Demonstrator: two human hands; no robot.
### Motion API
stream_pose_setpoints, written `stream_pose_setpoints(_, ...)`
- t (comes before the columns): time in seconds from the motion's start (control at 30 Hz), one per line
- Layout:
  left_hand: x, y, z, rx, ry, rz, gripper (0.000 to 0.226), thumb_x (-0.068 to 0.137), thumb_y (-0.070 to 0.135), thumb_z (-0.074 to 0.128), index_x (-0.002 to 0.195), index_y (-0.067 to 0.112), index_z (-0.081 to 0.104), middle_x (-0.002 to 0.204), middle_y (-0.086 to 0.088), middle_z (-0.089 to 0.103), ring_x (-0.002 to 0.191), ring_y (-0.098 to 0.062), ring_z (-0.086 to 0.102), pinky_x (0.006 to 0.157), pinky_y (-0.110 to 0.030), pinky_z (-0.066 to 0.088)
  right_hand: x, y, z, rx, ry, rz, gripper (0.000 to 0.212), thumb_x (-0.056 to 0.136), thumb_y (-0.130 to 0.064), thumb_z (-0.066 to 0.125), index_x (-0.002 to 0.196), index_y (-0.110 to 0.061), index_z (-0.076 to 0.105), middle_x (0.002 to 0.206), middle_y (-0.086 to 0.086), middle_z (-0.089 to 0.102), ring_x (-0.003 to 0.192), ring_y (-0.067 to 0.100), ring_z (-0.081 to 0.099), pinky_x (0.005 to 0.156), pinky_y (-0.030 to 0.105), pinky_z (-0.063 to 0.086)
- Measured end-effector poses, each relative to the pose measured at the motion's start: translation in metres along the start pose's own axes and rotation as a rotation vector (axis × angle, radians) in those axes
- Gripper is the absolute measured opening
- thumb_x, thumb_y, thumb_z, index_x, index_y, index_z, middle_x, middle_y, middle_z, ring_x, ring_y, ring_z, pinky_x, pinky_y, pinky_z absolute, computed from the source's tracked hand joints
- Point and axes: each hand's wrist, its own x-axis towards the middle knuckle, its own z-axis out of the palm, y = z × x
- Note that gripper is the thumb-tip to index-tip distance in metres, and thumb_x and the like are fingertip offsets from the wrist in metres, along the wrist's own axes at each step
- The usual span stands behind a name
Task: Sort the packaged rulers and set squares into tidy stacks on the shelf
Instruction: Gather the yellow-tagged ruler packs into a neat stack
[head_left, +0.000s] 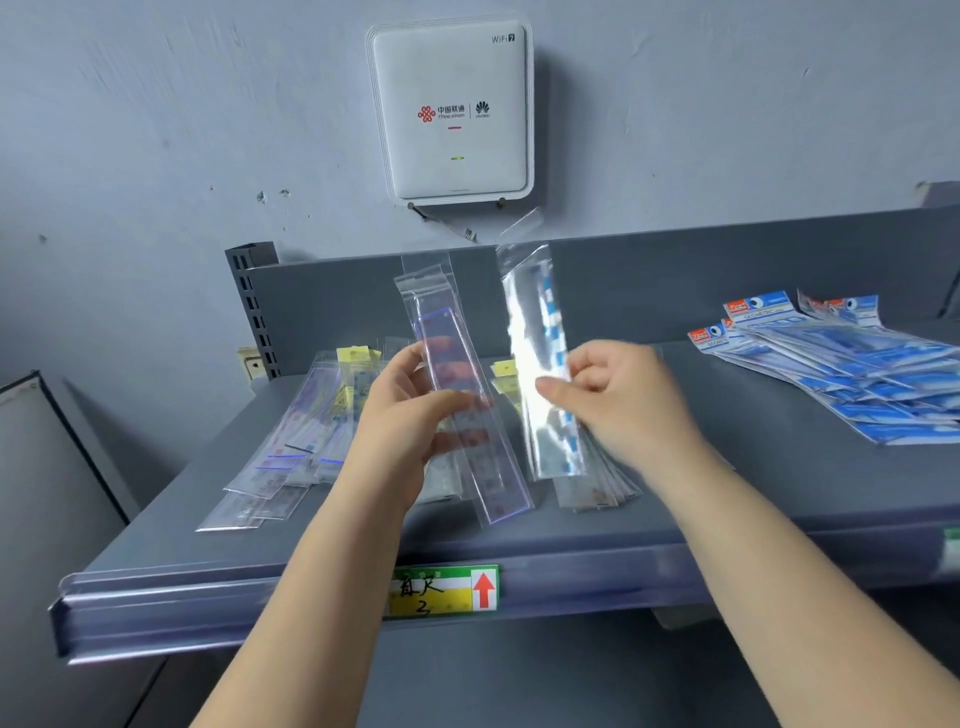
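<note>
Above the grey shelf (727, 467), the left hand (400, 415) grips a clear sleeve (462, 395) holding a ruler with red markings, its fingers (457, 402) curled across the front. The right hand (618, 400) pinches a second glossy sleeve (540, 358) with blue markings between thumb and curled fingers; glare hides what is inside. Both sleeves stand nearly upright, apart from each other. On the shelf behind the left hand lies a loose pile of sleeved rulers (291, 447), some with yellow header cards. A fanned stack of sleeves (597, 486) sits below the right hand. Well to the right lie blue-carded packs (852, 369), overlapping.
</note>
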Motion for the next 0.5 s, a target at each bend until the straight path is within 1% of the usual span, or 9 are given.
stream_pose_setpoints(0.03, 0.0, -0.001, 0.0, -0.001, -0.003, 0.003, 0.046, 0.081, -0.02, 0.051, 0.112, 0.013, 0.057, 0.083, -0.003, 0.063, 0.063, -0.015, 0.067, 0.052, -0.032, 0.056, 0.004, 0.003, -0.01, 0.026, 0.047, 0.008, 0.021, 0.078, -0.023, 0.073, 0.073, -0.007, 0.061, 0.063, 0.009, 0.067, 0.049, 0.003, 0.049, 0.053, 0.019, 0.039)
stream_pose_setpoints(0.07, 0.0, -0.001, 0.0, 0.001, -0.004, 0.006, 0.046, 0.081, -0.019, 0.053, 0.114, 0.012, 0.056, 0.085, -0.004, 0.063, 0.064, -0.015, 0.067, 0.052, -0.032, 0.056, 0.007, 0.007, -0.021, 0.035, 0.09, 0.024, 0.022, 0.078, -0.02, 0.074, 0.075, -0.003, 0.061, 0.064, 0.012, 0.067, 0.049, 0.003, 0.049, 0.053, 0.019, 0.039)
stream_pose_setpoints(0.13, 0.001, -0.002, 0.0, 0.011, -0.006, 0.006, 0.048, 0.081, -0.017, 0.057, 0.12, 0.009, 0.054, 0.088, -0.006, 0.064, 0.065, -0.016, 0.068, 0.054, -0.034, 0.058, 0.011, 0.014, -0.043, -0.035, 0.131, 0.075, 0.019, 0.077, -0.019, 0.075, 0.075, -0.005, 0.061, 0.068, 0.012, 0.065, 0.048, 0.002, 0.049, 0.05, 0.015, 0.038)
stream_pose_setpoints(0.2, 0.002, -0.003, 0.0, 0.016, -0.011, 0.006, 0.049, 0.079, -0.016, 0.06, 0.122, 0.007, 0.053, 0.088, -0.005, 0.065, 0.067, -0.017, 0.069, 0.056, -0.036, 0.059, 0.013, 0.026, -0.06, -0.218, 0.09, 0.177, 0.018, 0.076, -0.019, 0.075, 0.076, -0.005, 0.065, 0.075, 0.014, 0.068, 0.059, 0.013, 0.057, 0.054, 0.019, 0.039)
stream_pose_setpoints(0.27, 0.003, -0.003, 0.001, 0.021, -0.013, 0.008, 0.05, 0.078, -0.015, 0.062, 0.121, 0.008, 0.053, 0.087, -0.005, 0.066, 0.068, -0.017, 0.069, 0.056, -0.036, 0.059, 0.015, 0.038, -0.067, -0.454, -0.006, 0.285, 0.026, 0.076, -0.024, 0.075, 0.079, 0.001, 0.069, 0.085, 0.017, 0.07, 0.078, 0.027, 0.063, 0.063, 0.025, 0.042)
stream_pose_setpoints(0.33, 0.002, -0.002, 0.001, 0.031, -0.007, 0.008, 0.051, 0.076, -0.014, 0.064, 0.12, 0.009, 0.054, 0.091, -0.006, 0.066, 0.068, -0.017, 0.07, 0.053, -0.034, 0.058, 0.016, 0.048, -0.067, -0.633, -0.092, 0.358, 0.033, 0.076, -0.032, 0.074, 0.084, 0.0, 0.071, 0.093, 0.015, 0.07, 0.09, 0.03, 0.062, 0.073, 0.03, 0.047)
stream_pose_setpoints(0.4, 0.002, -0.002, 0.001, 0.039, -0.003, 0.008, 0.051, 0.075, -0.013, 0.065, 0.118, 0.01, 0.054, 0.096, -0.009, 0.065, 0.067, -0.017, 0.07, 0.051, -0.032, 0.056, 0.016, 0.05, -0.063, -0.699, -0.048, 0.314, 0.039, 0.076, -0.036, 0.073, 0.09, 0.0, 0.068, 0.096, 0.011, 0.067, 0.092, 0.027, 0.059, 0.077, 0.033, 0.048)
stream_pose_setpoints(0.43, 0.002, -0.002, 0.001, 0.04, -0.001, 0.007, 0.05, 0.074, -0.013, 0.065, 0.117, 0.01, 0.054, 0.096, -0.009, 0.065, 0.067, -0.016, 0.07, 0.051, -0.031, 0.056, 0.017, 0.047, -0.06, -0.662, 0.011, 0.25, 0.039, 0.077, -0.038, 0.072, 0.091, -0.002, 0.066, 0.092, 0.008, 0.066, 0.089, 0.024, 0.057, 0.074, 0.032, 0.047)
stream_pose_setpoints(0.5, 0.001, -0.002, 0.001, 0.039, 0.007, 0.007, 0.048, 0.074, -0.013, 0.066, 0.113, 0.012, 0.055, 0.095, -0.008, 0.065, 0.066, -0.016, 0.07, 0.05, -0.031, 0.056, 0.013, 0.032, -0.049, -0.439, 0.088, 0.111, 0.032, 0.075, -0.042, 0.072, 0.086, -0.014, 0.063, 0.076, -0.003, 0.062, 0.076, 0.013, 0.056, 0.063, 0.025, 0.042)
